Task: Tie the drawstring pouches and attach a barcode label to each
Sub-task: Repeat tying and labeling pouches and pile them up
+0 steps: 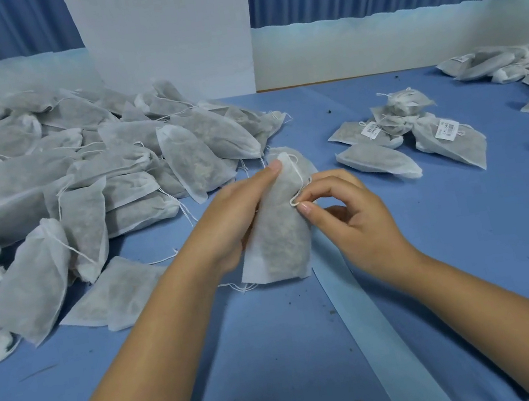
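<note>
A white mesh drawstring pouch [278,232] filled with dark herbs stands upright at the table's middle. My left hand [237,215] grips it from the left, thumb at its top corner. My right hand [344,212] pinches a small loop of the pouch's white drawstring [298,191] on the pouch's right side. A big heap of unlabelled pouches [63,187] covers the left of the table. A small pile of pouches with barcode labels [411,132] lies at the right.
The blue table [283,370] carries dark crumbs and a pale blue paper strip [374,332] running from under the pouch toward me. More labelled pouches [511,64] lie at the far right. A white panel and blue curtains stand behind.
</note>
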Available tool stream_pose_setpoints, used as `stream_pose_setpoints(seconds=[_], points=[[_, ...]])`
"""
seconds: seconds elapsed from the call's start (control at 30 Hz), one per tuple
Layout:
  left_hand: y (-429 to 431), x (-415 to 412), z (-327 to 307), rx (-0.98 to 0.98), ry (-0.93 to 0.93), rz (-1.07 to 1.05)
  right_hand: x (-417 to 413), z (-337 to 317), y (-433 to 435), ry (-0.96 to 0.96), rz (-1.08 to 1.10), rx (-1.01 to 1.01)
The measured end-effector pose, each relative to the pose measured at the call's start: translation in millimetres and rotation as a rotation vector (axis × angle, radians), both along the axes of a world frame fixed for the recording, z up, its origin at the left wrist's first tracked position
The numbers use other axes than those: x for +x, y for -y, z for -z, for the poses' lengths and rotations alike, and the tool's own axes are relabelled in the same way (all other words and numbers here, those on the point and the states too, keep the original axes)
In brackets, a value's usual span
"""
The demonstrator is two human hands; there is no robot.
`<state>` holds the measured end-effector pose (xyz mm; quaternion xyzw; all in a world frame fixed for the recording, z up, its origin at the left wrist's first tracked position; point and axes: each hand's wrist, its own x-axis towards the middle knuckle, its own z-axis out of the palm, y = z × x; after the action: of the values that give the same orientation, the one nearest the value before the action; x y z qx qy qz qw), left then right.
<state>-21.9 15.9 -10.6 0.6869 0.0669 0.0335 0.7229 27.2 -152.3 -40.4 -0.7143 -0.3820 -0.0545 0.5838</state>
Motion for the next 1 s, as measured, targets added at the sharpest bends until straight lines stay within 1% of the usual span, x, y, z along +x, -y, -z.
stream_pose_setpoints(seconds=[0.07, 0.13, 0.2, 0.27, 0.33, 0.4, 0.5, 0.57, 0.6, 0.63, 0.7, 0.77, 0.87, 0.9, 0.93, 1.0], points=[[-1, -1, 1, 0.01, 0.007, 0.004, 1, 0, 0, 0.008, -0.005, -0.021], [-2, 1, 5, 0.073, 0.004, -0.091, 0, 0, 1, 0.033, -0.001, -0.038], [0, 4, 8, 0.138, -0.005, -0.221, -2, 1, 1, 0.111, 0.022, -0.056], [0, 5, 9, 0.152, -0.014, -0.321, -2, 1, 1, 0.212, 0.043, -0.094], [1, 6, 9, 0.161, -0.024, -0.368, -3, 2, 2, 0.29, 0.049, -0.151], [3, 7, 9, 0.121, -0.065, -0.399, -3, 3, 1, 0.307, 0.039, -0.192], [6, 9, 7, -0.055, -0.126, -0.371, -2, 5, 0, 0.279, 0.028, -0.182], [5, 7, 4, -0.201, -0.126, -0.263, -1, 5, 1, 0.264, 0.04, -0.172], [4, 6, 3, -0.227, -0.119, -0.195, 0, 5, 2, 0.254, 0.044, -0.172], [3, 5, 3, -0.207, -0.106, -0.143, 1, 5, 2, 0.241, 0.043, -0.171], [1, 4, 5, -0.076, -0.082, -0.107, 4, 5, 3, 0.234, 0.02, -0.175], [1, 4, 8, 0.019, -0.087, -0.145, 7, 5, 4, 0.238, -0.009, -0.177], [-6, 6, 11, 0.058, -0.113, -0.204, 14, 4, 7, 0.201, 0.021, -0.164], [-10, 8, 12, 0.064, -0.114, -0.217, 18, 4, 9, 0.216, 0.05, -0.205], [-14, 8, 11, 0.066, -0.12, -0.227, 22, 5, 11, 0.249, 0.078, -0.29], [-22, 8, 10, 0.074, -0.146, -0.22, 31, 8, 13, 0.305, 0.088, -0.54]])
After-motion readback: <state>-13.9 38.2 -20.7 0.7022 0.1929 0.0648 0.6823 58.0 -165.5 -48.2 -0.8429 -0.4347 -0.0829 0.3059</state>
